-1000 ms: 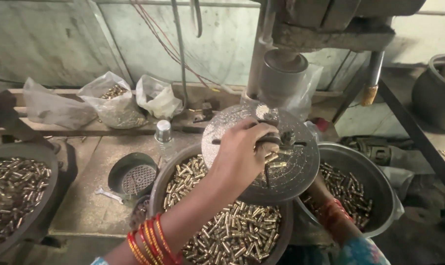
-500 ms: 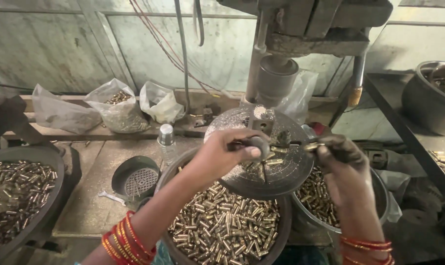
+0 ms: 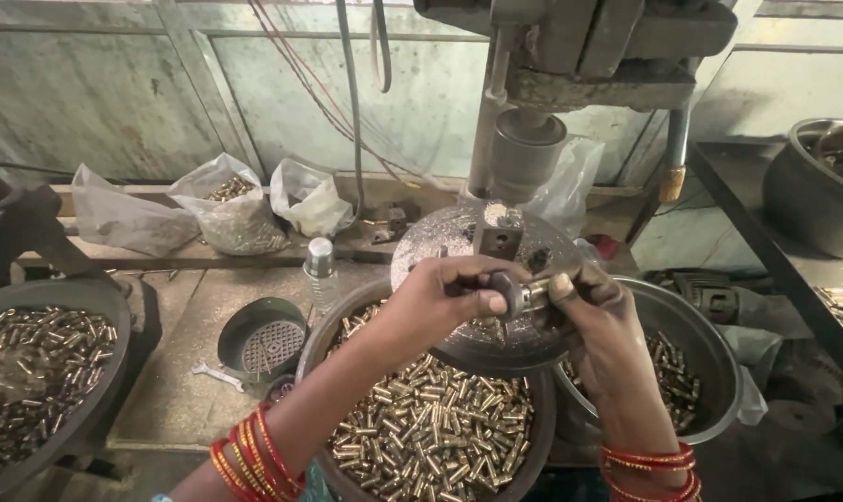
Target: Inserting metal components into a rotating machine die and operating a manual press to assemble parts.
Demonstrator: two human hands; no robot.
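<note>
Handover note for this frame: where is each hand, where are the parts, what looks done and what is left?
Left hand: fingers closed on a small dark-tipped tool, held over the round metal work plate under the drill press head.
Right hand: pinching a small brass piece against that tool.
Parts: a basin of brass pieces sits directly below the plate; a second basin at right; a third at far left. Plastic bags line the back ledge.
Done: cannot tell which pieces have been worked.
Left: the piece is not yet on the plate; the basin below is well filled.
</note>
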